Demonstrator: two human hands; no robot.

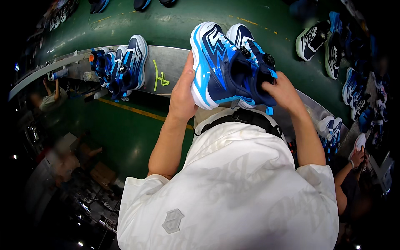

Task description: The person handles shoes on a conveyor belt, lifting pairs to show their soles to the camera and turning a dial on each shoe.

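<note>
A pair of navy, blue and white sneakers is held up side by side in front of me, toes pointing away. My left hand point(183, 93) grips the left sneaker point(212, 62) along its outer side and white sole, thumb up against the sidewall. Next to it, the right sneaker point(252, 46) is partly covered by the left one. My right hand point(285, 91) closes on this shoe's heel collar, with fingers reaching to the opening. Both shoes have a round black dial on the tongue and light-blue pull tabs at the heel. Their undersides are hidden.
A metal ledge point(160, 56) with yellow-green marks runs before me, bordering a green surface point(175, 25). Similar sneakers point(135, 62) stand on the ledge at left. More shoes point(310, 41) lie at far right. Another person's hand point(357, 157) touches a shoe at lower right.
</note>
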